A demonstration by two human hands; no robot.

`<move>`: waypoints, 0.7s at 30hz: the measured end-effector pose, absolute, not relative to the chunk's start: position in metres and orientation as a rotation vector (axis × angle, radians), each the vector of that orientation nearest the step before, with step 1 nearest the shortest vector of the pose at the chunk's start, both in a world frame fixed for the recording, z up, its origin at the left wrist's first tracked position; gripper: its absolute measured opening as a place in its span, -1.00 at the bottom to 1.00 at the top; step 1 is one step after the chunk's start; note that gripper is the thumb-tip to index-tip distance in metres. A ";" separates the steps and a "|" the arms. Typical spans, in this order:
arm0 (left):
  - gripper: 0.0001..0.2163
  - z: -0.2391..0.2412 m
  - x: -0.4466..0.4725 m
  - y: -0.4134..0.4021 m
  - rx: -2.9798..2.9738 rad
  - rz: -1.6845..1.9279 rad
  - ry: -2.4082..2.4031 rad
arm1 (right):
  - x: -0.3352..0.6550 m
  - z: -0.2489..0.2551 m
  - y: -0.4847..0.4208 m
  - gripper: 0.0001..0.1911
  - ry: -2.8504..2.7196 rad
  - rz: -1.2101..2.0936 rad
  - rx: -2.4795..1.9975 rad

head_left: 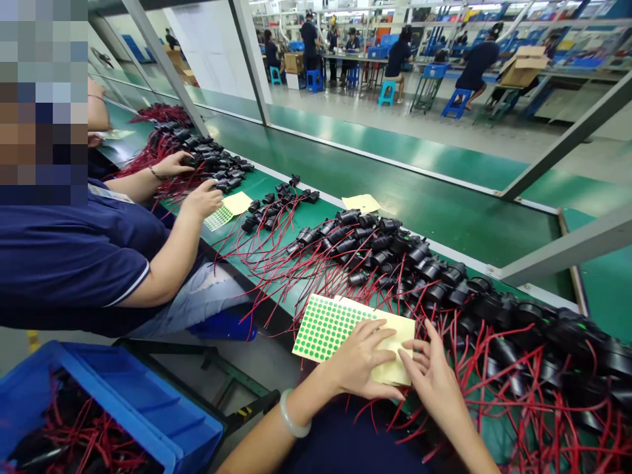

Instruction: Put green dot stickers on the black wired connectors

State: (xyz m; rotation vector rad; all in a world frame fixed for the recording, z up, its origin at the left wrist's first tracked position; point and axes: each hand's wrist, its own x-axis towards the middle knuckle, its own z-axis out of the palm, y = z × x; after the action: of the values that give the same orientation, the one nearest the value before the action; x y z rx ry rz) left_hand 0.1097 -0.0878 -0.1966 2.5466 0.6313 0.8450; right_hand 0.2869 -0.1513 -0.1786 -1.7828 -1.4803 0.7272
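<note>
A pale yellow sticker sheet (320, 327) with rows of round green dots lies in front of me, and its right part is bare. My left hand (363, 359), with a pale bangle at the wrist, rests on it with fingers spread. At the sheet's right edge is my right hand (430, 370), its thumb and middle fingertips drawn close together and the index finger raised. Anything between those fingertips is too small to make out. Just beyond the sheet is a heap of black cylindrical parts (380, 242) with red wires.
Along the green bench (276, 289), more black parts (548, 329) trail red wires on the right. A co-worker (74, 257) on the left handles similar parts beside another dotted sheet (220, 217). A blue crate (197, 428) of wired parts stands lower left. Metal posts (567, 243) rise behind the bench.
</note>
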 end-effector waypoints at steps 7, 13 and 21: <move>-0.32 -0.188 0.095 -0.080 2.518 0.871 0.717 | 0.322 -0.120 -0.155 -0.36 -1.594 0.202 -1.694; -0.37 -0.190 0.096 -0.079 2.534 0.692 0.753 | 0.359 -0.021 -0.090 -0.26 -1.402 -0.031 -1.589; -0.59 -0.214 0.115 -0.076 2.558 0.792 0.638 | 0.363 -0.012 0.142 -0.51 -1.420 0.106 -1.634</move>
State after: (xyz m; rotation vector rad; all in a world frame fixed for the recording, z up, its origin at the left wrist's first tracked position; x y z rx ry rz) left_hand 0.1152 -0.0756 -0.2145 2.5581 0.6382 0.7923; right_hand 0.3635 0.1417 -0.0120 -1.6339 -1.4196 0.1056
